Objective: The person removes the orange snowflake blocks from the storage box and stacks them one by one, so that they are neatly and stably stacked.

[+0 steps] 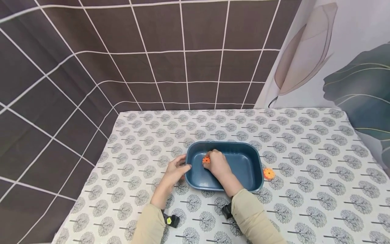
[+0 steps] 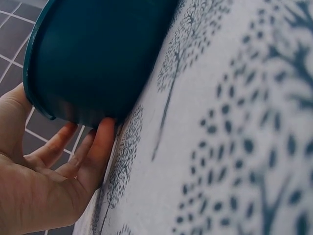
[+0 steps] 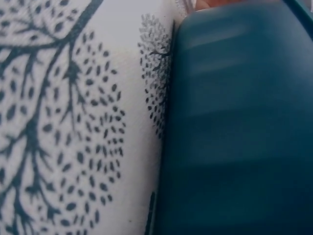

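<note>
A dark teal rectangular basin (image 1: 243, 166) stands on the tablecloth in front of me. My left hand (image 1: 174, 171) holds its left end, the thumb at the rim and the fingertips (image 2: 105, 128) against the outer wall. My right hand (image 1: 218, 164) reaches down inside the basin and pinches a small orange disc (image 1: 206, 160) with a notched edge, near the basin's left side. The right wrist view shows mostly the basin's outer wall (image 3: 234, 127); the right hand is hidden there. Just outside the basin's right end lies a second orange disc (image 1: 269, 174) with a dark centre hole.
White tablecloth (image 1: 304, 210) with grey tree prints covers the table. Behind and to the left hangs a dark curtain (image 1: 164, 67) with white grid lines. A pale leaf-patterned curtain (image 1: 350, 37) hangs at the right.
</note>
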